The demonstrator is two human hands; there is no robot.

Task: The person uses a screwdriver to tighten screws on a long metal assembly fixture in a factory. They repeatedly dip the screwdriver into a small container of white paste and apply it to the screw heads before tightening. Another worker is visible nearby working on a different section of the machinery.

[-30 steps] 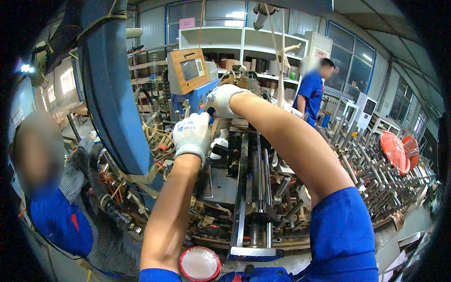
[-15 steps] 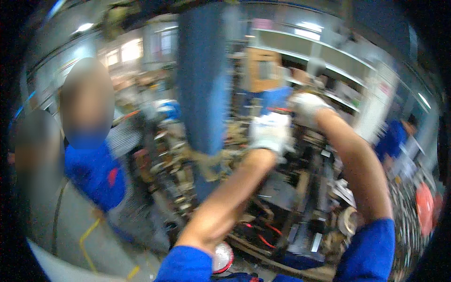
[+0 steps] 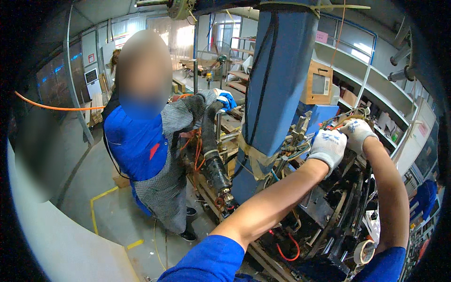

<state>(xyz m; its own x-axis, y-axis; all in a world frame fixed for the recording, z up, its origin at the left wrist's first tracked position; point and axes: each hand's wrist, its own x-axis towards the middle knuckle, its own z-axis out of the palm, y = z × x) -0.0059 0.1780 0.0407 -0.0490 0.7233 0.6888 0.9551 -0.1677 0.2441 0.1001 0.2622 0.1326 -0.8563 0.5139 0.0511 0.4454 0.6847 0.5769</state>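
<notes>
Both gloved: left hand (image 3: 329, 145) and right hand (image 3: 358, 133), close together at the machine (image 3: 319, 206).
Whether each hand pinches something, I cannot tell.

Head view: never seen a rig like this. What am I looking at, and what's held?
No robot here: a wide fisheye camera on a person's head takes the picture, so straight edges bend. The wearer's white-gloved left hand and right hand are close together over dark metal machinery. What they hold, if anything, is hidden. Left of them stands a blue column; beyond it, a co-worker. An orange-red looped cable or tube shows lower down.
</notes>
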